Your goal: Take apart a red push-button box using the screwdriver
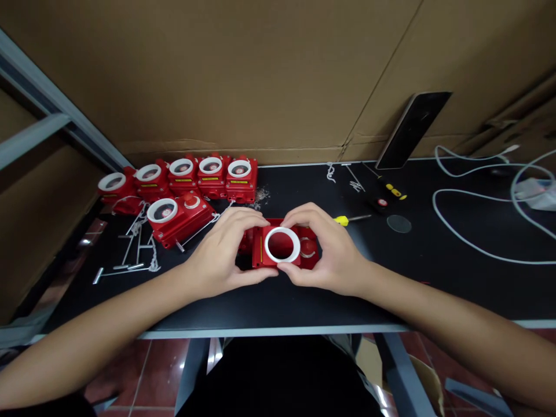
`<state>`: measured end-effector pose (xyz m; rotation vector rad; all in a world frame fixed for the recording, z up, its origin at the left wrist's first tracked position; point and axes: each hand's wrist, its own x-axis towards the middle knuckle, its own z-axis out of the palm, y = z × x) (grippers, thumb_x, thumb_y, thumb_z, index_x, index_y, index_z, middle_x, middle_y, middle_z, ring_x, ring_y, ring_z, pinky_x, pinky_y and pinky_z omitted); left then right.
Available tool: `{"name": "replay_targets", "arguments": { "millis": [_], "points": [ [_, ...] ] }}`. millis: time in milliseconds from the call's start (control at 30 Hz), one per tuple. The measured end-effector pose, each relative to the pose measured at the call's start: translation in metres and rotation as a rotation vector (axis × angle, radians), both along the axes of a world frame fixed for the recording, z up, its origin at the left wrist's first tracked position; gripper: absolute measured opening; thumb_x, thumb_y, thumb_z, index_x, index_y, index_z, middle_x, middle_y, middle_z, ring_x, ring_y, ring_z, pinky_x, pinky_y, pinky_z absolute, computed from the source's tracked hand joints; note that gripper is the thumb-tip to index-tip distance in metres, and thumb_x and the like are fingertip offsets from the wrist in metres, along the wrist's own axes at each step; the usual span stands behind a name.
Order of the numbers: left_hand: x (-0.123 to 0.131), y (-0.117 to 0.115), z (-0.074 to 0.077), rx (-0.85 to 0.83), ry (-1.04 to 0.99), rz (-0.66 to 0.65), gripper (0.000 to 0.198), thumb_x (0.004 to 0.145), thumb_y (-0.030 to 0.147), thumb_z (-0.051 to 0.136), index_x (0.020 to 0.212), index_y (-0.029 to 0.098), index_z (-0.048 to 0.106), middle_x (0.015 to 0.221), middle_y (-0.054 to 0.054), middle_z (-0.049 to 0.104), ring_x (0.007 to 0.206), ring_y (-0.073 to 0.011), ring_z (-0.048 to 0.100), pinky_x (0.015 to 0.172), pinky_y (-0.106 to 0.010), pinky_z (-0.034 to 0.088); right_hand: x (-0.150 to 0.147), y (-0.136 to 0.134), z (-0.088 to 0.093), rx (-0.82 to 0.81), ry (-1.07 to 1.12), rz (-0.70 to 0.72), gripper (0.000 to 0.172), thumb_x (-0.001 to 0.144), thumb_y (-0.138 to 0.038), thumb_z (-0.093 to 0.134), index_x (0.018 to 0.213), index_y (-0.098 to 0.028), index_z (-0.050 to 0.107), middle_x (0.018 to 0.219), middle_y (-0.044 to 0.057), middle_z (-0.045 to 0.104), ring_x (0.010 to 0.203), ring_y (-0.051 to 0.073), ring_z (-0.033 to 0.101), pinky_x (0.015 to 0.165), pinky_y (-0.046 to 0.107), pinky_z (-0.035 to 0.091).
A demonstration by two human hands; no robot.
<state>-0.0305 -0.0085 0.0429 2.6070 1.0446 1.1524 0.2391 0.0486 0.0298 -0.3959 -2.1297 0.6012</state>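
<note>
A red box [262, 250] with a white ring [282, 245] on its face sits on the black table [391, 301] in front of me. My left hand [221, 255] grips its left side, thumb along the lower edge. My right hand [324, 252] holds the right side, with thumb and forefinger pinching the white ring. A red knob on the box shows partly beside the ring.
Several finished red boxes with white rings [182, 176] stand in a row at the back left, one more [178, 217] lies nearer. Metal pins and chains [130, 255], screwdrivers [351, 219], a glass disc [398, 223], a phone [412, 130] and white cables [478, 231] lie around.
</note>
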Motion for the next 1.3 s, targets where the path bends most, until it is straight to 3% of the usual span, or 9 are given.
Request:
{"name": "replay_targets", "arguments": {
  "millis": [267, 667, 867, 1067, 1300],
  "points": [
    [0.003, -0.004, 0.002, 0.01, -0.016, 0.054, 0.061, 0.099, 0.036, 0.095, 0.146, 0.022, 0.058, 0.13, -0.014, 0.078, 0.116, -0.0324, 0.079, 0.1, -0.05, 0.069, 0.002, -0.006, 0.003, 0.028, -0.035, -0.048, 0.055, 0.097, -0.032, 0.086, 0.144, -0.022, 0.06, 0.135, 0.015, 0.061, 0.127, 0.031, 0.065, 0.104, 0.048, 0.064],
    [0.005, -0.003, 0.001, 0.067, -0.003, 0.06, 0.06, 0.099, 0.042, 0.095, 0.143, 0.022, 0.059, 0.124, -0.014, 0.08, 0.11, -0.0325, 0.08, 0.094, -0.049, 0.07, -0.003, -0.011, 0.004, -0.018, 0.023, -0.065, 0.056, 0.094, -0.031, 0.09, 0.14, -0.025, 0.059, 0.121, 0.008, 0.069, 0.109, 0.027, 0.068, 0.094, 0.046, 0.064],
    [0.003, -0.005, 0.005, 0.007, -0.022, 0.088, 0.062, 0.097, 0.042, 0.098, 0.144, 0.025, 0.06, 0.128, -0.012, 0.083, 0.11, -0.0303, 0.084, 0.094, -0.045, 0.07, -0.004, -0.013, 0.006, -0.018, 0.06, -0.082, 0.058, 0.094, -0.023, 0.085, 0.146, -0.025, 0.06, 0.126, 0.01, 0.075, 0.117, 0.03, 0.074, 0.104, 0.049, 0.065],
    [0.004, -0.006, 0.007, 0.011, -0.022, 0.091, 0.065, 0.095, 0.041, 0.1, 0.144, 0.024, 0.061, 0.129, -0.012, 0.084, 0.109, -0.0299, 0.085, 0.096, -0.046, 0.07, 0.001, -0.005, 0.011, 0.009, 0.009, 0.01, 0.065, 0.091, -0.016, 0.08, 0.152, -0.025, 0.058, 0.132, 0.011, 0.077, 0.122, 0.03, 0.074, 0.111, 0.052, 0.062],
    [0.004, -0.005, 0.004, 0.05, -0.039, 0.11, 0.065, 0.094, 0.044, 0.101, 0.142, 0.023, 0.062, 0.126, -0.012, 0.084, 0.106, -0.0292, 0.083, 0.094, -0.046, 0.07, 0.003, -0.005, 0.007, -0.022, -0.023, 0.03, 0.068, 0.091, -0.016, 0.071, 0.157, -0.023, 0.054, 0.143, 0.017, 0.064, 0.133, 0.033, 0.067, 0.109, 0.054, 0.064]
  ]
}}
